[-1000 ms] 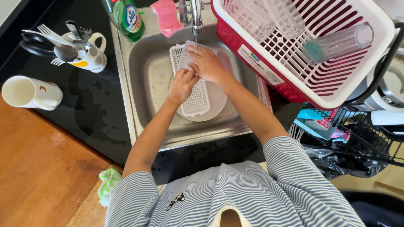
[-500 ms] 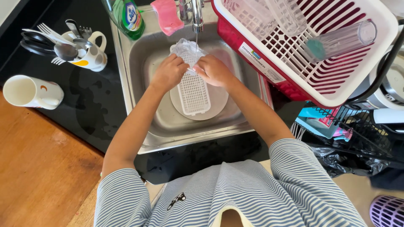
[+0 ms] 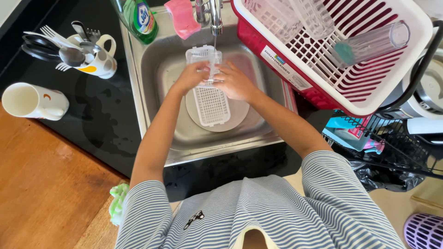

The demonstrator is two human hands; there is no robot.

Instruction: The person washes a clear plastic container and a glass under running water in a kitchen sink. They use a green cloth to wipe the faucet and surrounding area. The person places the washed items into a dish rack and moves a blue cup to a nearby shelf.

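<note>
1. In the upper middle of the frame, the left hand (image 3: pixel 193 76) and the right hand (image 3: pixel 233 83) both grasp a small clear plastic piece (image 3: pixel 213 69), held under the thin stream of water from the metal tap (image 3: pixel 215 16).
2. Both hands are over the stainless steel sink basin (image 3: pixel 152 83). In the basin lies a white slotted plastic rectangular tray (image 3: pixel 211 106) on top of a round pale plate (image 3: pixel 240 115).
3. At the upper right, a red-and-white plastic dish drainer (image 3: pixel 369 92) holds a clear tall tumbler (image 3: pixel 374 44) lying on its side, along with other clear containers.
4. At the upper left, a white mug (image 3: pixel 99 62) holds forks, spoons and black-handled scissors; below it a second white mug (image 3: pixel 32 101) lies on its side, empty.
5. A green bottle of dish soap (image 3: pixel 138 18) and a pink sponge (image 3: pixel 182 18) sit at the sink's top edge.
</note>
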